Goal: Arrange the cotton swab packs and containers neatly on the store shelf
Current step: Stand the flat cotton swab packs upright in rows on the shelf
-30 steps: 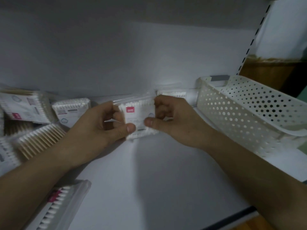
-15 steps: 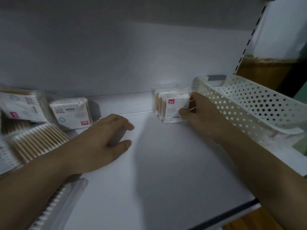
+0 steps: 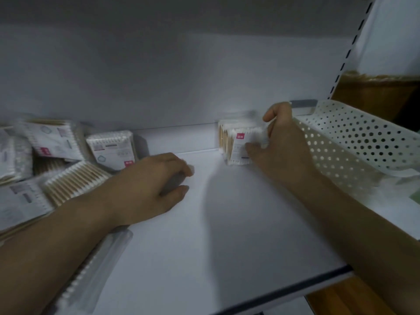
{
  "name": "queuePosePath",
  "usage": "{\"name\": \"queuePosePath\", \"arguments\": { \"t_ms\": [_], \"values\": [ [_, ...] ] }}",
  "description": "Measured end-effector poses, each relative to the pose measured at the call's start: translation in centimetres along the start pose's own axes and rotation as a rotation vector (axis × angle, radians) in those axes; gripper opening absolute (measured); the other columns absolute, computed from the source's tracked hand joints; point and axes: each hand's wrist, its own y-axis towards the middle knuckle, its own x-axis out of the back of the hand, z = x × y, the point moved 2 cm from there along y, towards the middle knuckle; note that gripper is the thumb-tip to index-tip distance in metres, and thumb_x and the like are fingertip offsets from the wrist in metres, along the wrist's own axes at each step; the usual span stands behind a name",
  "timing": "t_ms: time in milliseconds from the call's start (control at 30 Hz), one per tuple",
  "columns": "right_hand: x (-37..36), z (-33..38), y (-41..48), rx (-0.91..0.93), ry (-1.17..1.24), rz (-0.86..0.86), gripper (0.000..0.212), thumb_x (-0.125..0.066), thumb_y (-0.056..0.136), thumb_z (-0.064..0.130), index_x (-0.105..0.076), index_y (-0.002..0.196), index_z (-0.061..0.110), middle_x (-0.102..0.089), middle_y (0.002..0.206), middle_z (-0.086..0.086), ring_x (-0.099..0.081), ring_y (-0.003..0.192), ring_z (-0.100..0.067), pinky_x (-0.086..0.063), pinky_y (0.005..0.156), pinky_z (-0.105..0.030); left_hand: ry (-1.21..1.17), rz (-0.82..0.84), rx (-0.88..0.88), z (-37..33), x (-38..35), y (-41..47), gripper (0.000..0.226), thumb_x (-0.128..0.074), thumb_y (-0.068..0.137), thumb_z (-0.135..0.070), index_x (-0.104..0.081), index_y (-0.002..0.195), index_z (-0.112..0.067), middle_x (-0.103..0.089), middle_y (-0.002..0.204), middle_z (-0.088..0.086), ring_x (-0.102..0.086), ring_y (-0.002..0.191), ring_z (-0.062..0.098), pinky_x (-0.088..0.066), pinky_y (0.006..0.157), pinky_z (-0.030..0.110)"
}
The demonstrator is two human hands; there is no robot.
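Lying nearest, at the front left of the shelf (image 3: 204, 235), a clear box of swabs (image 3: 91, 269) has its long axis running away from the viewer and slightly to the right. The left forearm crosses above its far end.

Mid-shelf, the left hand (image 3: 150, 185) rests palm down, fingers loosely bent, with nothing in its grasp. Just left of it sits a disordered heap of packs (image 3: 45, 169). One flat pack (image 3: 75, 180) shows wooden sticks running diagonally towards the back left. An upright pack (image 3: 112, 148) behind it leans back, label forward.

Further back, the right hand (image 3: 279, 146) grips a small pack (image 3: 241, 146), thumb low on the front face and fingers curled over its top right corner. This pack stands on edge against the back wall, red-tagged label facing the viewer. Wooden sticks visible at its left side run vertically; whether they belong to a second pack behind cannot be determined.

A white perforated basket (image 3: 363, 144) sits just right of the hand.
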Motion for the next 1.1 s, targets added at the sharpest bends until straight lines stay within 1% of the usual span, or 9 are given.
{"name": "queuePosePath", "arguments": {
  "t_ms": [100,233,367,467,700,833,900,1000,1100],
  "values": [
    [0.0,1.9,-1.2,0.159,0.014,-0.003,0.042,-0.070,0.077,0.008,-0.039,0.098,0.025,-0.044,0.076,0.014,-0.047,0.063,-0.007,-0.037,0.059,-0.031,-0.017,-0.145,-0.048,-1.5,1.8,0.5,0.022,-0.064,0.090,-0.034,-0.073,0.105,-0.021,-0.071,0.103,-0.009,-0.066,0.089,0.003,-0.046,0.079,0.009],
    [-0.6,3.9,-2.8,0.308,0.007,0.063,0.032,-0.065,0.082,0.011,-0.040,0.096,0.025,-0.049,0.082,0.009,-0.052,0.066,-0.014,-0.044,0.060,-0.034,-0.045,-0.290,0.025,-1.8,4.5,1.1,0.012,-0.068,0.088,-0.011,-0.075,0.096,-0.016,-0.073,0.092,-0.005,-0.064,0.081,-0.003,-0.049,0.068,0.012],
    [-1.0,4.2,-4.0,0.485,-0.008,0.172,0.025,-0.063,0.083,0.012,-0.046,0.099,0.020,-0.044,0.083,0.008,-0.049,0.066,-0.022,-0.046,0.061,-0.043,0.069,-0.242,0.082,-1.6,7.2,0.6,0.015,-0.067,0.086,-0.007,-0.075,0.096,-0.014,-0.073,0.090,0.000,-0.066,0.076,0.013,-0.040,0.070,0.002],
    [-1.3,5.0,-4.3,0.482,-0.077,0.326,0.019,-0.061,0.091,0.020,-0.047,0.103,0.026,-0.046,0.089,0.009,-0.054,0.073,-0.019,-0.046,0.067,-0.039,0.232,-0.182,0.083,-2.3,8.9,-1.5,0.017,-0.062,0.085,-0.016,-0.075,0.097,-0.016,-0.073,0.090,0.001,-0.066,0.076,0.019,-0.047,0.073,0.022],
    [-3.5,10.5,-7.1,0.444,0.106,0.702,0.017,-0.061,0.096,0.042,-0.062,0.109,0.032,-0.059,0.097,0.014,-0.057,0.089,-0.007,-0.050,0.085,-0.033,0.348,-0.155,0.164,-2.4,11.4,-9.5,0.014,-0.065,0.088,-0.019,-0.074,0.098,-0.017,-0.072,0.092,-0.001,-0.065,0.078,0.018,-0.054,0.070,0.035],
    [-5.1,14.7,-9.2,0.446,0.128,0.861,0.042,-0.053,0.090,0.067,-0.065,0.111,0.033,-0.063,0.100,0.014,-0.061,0.090,-0.005,-0.054,0.086,-0.039,0.353,-0.148,0.243,-2.3,11.4,-12.4,0.025,-0.058,0.088,-0.028,-0.073,0.103,-0.015,-0.070,0.098,0.000,-0.066,0.085,0.020,-0.053,0.073,0.034],
    [-5.8,16.2,-10.2,0.460,0.084,0.905,0.041,-0.054,0.085,0.075,-0.064,0.092,0.035,-0.063,0.092,0.014,-0.060,0.083,-0.005,-0.053,0.073,-0.035,0.338,-0.167,0.289,-2.0,11.4,-13.0,0.026,-0.059,0.088,-0.027,-0.073,0.106,-0.016,-0.069,0.100,0.000,-0.065,0.087,0.019,-0.051,0.074,0.033],
    [-6.6,17.8,-11.0,0.479,0.049,0.888,0.039,-0.068,0.078,0.071,-0.054,0.073,0.035,-0.058,0.079,0.014,-0.055,0.072,-0.005,-0.039,0.056,-0.029,0.293,-0.204,0.319,-1.5,11.2,-13.0,0.020,-0.065,0.092,-0.020,-0.073,0.109,-0.017,-0.069,0.105,-0.001,-0.065,0.090,0.016,-0.050,0.077,0.030],
    [-6.8,17.2,-9.8,0.361,0.105,0.992,0.037,-0.079,0.076,0.056,-0.055,0.090,0.031,-0.062,0.091,0.011,-0.059,0.080,-0.008,-0.051,0.071,-0.035,0.244,-0.228,0.309,-1.1,10.6,-11.9,0.021,-0.068,0.092,-0.014,-0.071,0.112,-0.020,-0.067,0.107,-0.005,-0.063,0.094,0.012,-0.046,0.079,0.023]
  ]
}}
